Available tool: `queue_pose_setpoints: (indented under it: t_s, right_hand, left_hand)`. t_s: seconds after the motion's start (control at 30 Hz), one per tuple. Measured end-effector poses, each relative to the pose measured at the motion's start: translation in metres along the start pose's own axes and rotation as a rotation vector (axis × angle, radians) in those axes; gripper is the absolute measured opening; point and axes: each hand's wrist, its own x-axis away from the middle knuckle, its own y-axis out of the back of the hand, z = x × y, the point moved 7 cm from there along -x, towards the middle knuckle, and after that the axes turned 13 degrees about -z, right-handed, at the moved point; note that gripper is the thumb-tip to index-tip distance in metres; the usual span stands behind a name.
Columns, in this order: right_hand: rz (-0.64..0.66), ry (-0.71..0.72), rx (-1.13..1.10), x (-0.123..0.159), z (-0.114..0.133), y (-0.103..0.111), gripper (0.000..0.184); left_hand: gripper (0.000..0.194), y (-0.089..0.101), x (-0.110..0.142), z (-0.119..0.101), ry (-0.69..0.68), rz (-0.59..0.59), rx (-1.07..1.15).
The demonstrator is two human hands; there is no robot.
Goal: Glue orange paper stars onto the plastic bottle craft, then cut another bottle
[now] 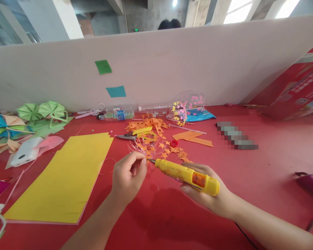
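Observation:
My right hand (206,194) grips a yellow glue gun (187,175) with its metal tip pointing left toward my left hand (127,175). The left hand's fingers are pinched together right at the tip, on something too small to make out. Just beyond both hands lies a clear plastic piece stuck with orange paper stars (156,146), with loose orange stars (181,154) and a red bottle cap (174,143) beside it. Yellow-handled scissors (137,133) rest behind the stars.
A yellow paper sheet (65,177) lies on the red table (263,166) at the left. Folded paper fans (39,113), a white device (26,156), a water bottle (117,114), a star-covered clear bottle (185,107) and orange strips (195,139) line the back. A white partition (172,59) stands behind.

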Motion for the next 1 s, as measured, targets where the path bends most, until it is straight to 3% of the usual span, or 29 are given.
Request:
queue_pose_setpoints:
  t_s: [0.5,0.77,0.87,1.0]
  right_hand:
    - [-0.019,-0.006,0.024,0.0,-0.001,0.001,0.033]
    - [0.014,0.035,0.059,-0.003,0.003,0.002,0.027]
    - [0.133,0.092,0.02,-0.004,0.012,-0.005,0.02]
    - [0.421,0.051,0.099,0.006,0.008,-0.031,0.001]
  left_hand:
    - [0.016,0.001,-0.001,-0.001,-0.014,-0.009,0.006]
    - [0.015,0.007,0.001,-0.009,-0.136,-0.025,0.039]
    - [0.013,0.013,-0.001,-0.004,-0.02,-0.065,0.125]
    - [0.016,0.015,-0.007,0.008,0.193,-0.088,0.239]
